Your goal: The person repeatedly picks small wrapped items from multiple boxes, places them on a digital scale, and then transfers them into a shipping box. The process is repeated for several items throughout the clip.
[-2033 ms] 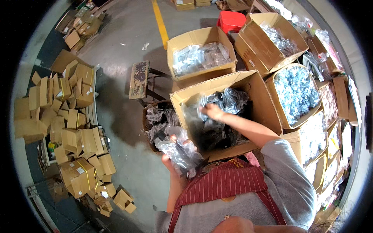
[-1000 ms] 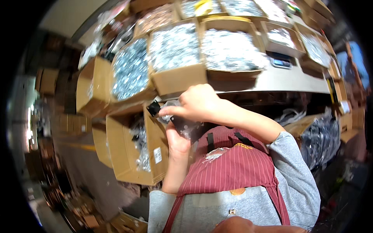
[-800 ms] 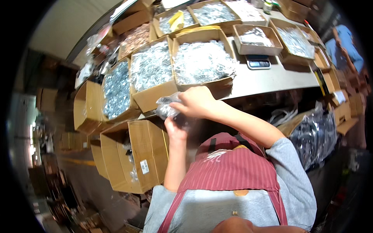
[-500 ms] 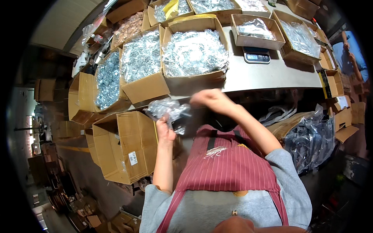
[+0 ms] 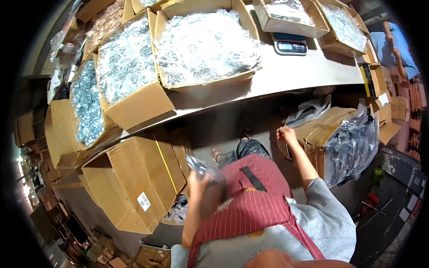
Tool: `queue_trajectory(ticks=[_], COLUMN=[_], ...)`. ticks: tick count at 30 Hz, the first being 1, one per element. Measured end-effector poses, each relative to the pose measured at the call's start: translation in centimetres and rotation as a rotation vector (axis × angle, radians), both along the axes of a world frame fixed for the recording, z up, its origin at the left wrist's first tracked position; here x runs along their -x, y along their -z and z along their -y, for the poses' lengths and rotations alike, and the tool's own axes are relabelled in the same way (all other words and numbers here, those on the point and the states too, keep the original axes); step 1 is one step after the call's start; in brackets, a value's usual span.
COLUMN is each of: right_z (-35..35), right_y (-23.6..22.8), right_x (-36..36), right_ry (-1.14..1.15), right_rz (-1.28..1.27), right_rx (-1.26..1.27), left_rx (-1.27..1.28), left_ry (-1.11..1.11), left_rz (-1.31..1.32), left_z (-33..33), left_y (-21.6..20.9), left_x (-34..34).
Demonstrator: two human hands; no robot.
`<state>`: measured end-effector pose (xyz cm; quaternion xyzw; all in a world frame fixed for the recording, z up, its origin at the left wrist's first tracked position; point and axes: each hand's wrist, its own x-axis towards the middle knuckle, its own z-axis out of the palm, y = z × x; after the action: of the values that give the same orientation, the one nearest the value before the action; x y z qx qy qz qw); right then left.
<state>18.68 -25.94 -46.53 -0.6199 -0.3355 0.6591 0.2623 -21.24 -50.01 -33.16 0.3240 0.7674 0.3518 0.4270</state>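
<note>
My left hand (image 5: 197,182) is closed on a clear plastic bag (image 5: 204,167) in front of my apron; the bag has greyish contents I cannot make out. My right hand (image 5: 286,133) is held out to the right with its fingers curled together, and whatever they hold, if anything, is too small to tell. It is nearest to a cardboard carton (image 5: 316,130) with clear plastic hanging out of its top. Beside my left hand stands a tall open carton (image 5: 149,172) with a yellow strap.
Along the table (image 5: 308,71) stand open boxes of small bagged parts (image 5: 205,47) and shiny loose parts (image 5: 87,105). A digital scale (image 5: 290,47) carries a shallow box (image 5: 295,24). At the far right another person (image 5: 397,49) sits. My feet (image 5: 217,154) show below on the floor.
My view has shifted, showing my legs and feet. My left hand has come down closer to my body with the bag. My right hand has moved away from the bag, out to the right.
</note>
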Motion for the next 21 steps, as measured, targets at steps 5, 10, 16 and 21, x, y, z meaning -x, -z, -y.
queue_trajectory(ticks=[5, 10, 16, 21], right_z=[5.3, 8.0, 10.9, 17.2], right_y=[13.4, 26.0, 39.2, 56.0], right_x=[2.1, 4.5, 13.2, 15.0], right_ry=[-0.470, -1.096, -1.419, -1.643], right_rz=[0.424, 0.823, 0.869, 1.036], right_rx=[0.188, -0.004, -0.172, 0.066], left_rx=[0.190, 0.388, 0.483, 0.455], left_ry=[0.286, 0.285, -0.196, -0.355], left_rz=[-0.152, -0.184, 0.104, -0.072], left_z=[5.3, 8.4, 14.4, 16.6], left_y=[11.8, 18.2, 27.4, 36.6], left_x=[-1.8, -1.8, -1.9, -2.8])
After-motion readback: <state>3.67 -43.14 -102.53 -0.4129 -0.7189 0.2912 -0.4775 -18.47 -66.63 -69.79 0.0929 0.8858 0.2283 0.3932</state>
